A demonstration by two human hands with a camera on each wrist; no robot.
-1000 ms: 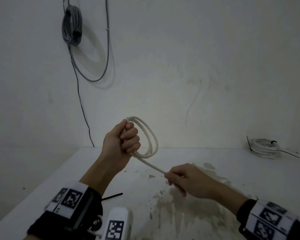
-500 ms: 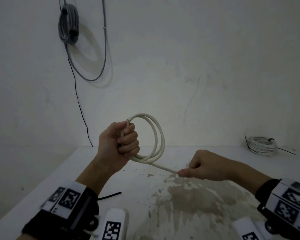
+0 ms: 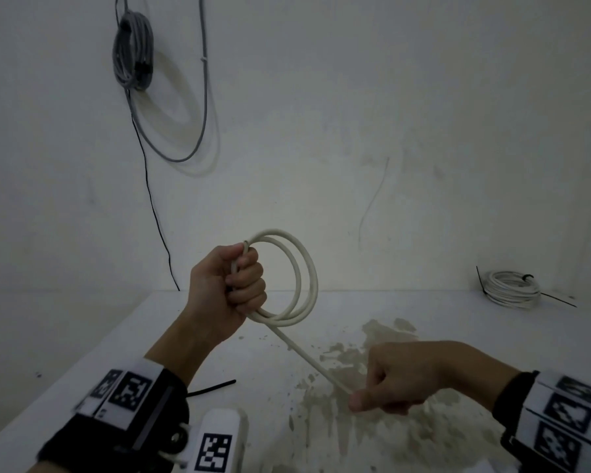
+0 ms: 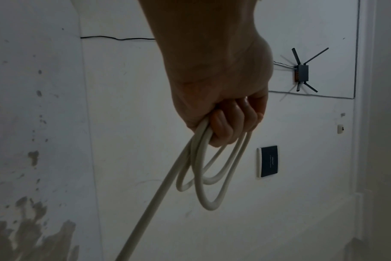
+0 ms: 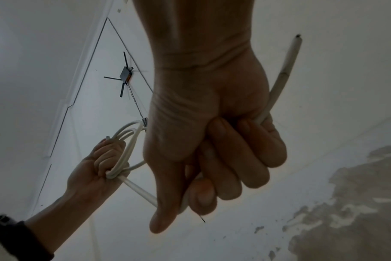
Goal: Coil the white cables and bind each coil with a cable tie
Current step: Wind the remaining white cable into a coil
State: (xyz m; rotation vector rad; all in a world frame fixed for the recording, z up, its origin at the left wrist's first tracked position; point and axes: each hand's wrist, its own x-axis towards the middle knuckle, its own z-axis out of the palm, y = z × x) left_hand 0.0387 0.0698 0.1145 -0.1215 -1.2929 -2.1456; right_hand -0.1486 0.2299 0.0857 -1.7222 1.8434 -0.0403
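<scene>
My left hand [image 3: 234, 285] is raised above the table and grips a white cable [image 3: 307, 271] wound into two loops; the same loops [image 4: 210, 176] hang from its curled fingers in the left wrist view. A straight run of the cable slants down to my right hand [image 3: 382, 387], which holds it in a fist low at the right. In the right wrist view the cable's free end [image 5: 286, 70] sticks out past the right hand [image 5: 214, 159]. A black cable tie [image 3: 215, 387] lies on the table beside my left wrist.
A coiled white cable [image 3: 512, 290] bound with a black tie lies at the table's far right by the wall. A grey cable bundle [image 3: 133, 49] hangs on the wall at the upper left. The white table [image 3: 458, 336] has a stained patch under my right hand.
My right hand has slid down and to the right along the cable, drawing the run straight. The loops in my left hand have opened wider and turned to face me.
</scene>
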